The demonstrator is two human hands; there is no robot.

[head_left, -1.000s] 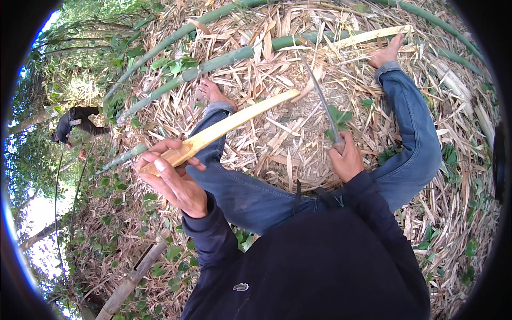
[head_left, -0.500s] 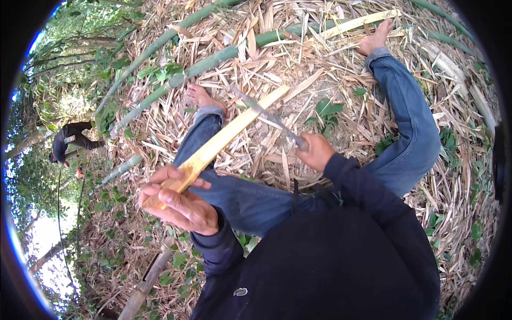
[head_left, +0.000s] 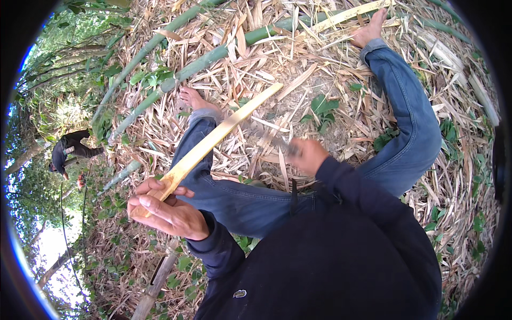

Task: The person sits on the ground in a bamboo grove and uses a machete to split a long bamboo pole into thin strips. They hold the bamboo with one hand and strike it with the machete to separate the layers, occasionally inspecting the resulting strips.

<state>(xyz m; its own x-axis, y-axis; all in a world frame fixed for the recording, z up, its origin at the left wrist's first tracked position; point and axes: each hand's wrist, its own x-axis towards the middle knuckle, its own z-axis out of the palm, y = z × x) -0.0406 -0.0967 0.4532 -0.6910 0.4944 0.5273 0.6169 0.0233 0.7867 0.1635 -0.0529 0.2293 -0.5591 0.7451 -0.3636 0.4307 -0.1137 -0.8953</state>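
Observation:
My left hand is closed round the near end of a long, flat, pale yellow bamboo strip, its thumb lying along the top. The strip slants up and away to the right, over my left shin, and its far end is free. In my right hand is the handle of a knife. Motion smears the blade, which points left toward the strip, below its far half. Whether blade and strip touch cannot be made out.
Green bamboo poles lie beyond my bare feet. Another pale split strip rests by my right foot. Dry leaves and shavings cover the ground, with a leafy sprout between my legs. Far left, another person bends over.
The knife has swung down toward me, from crossing the strip to below it. My left hand and the strip have shifted slightly left and nearer.

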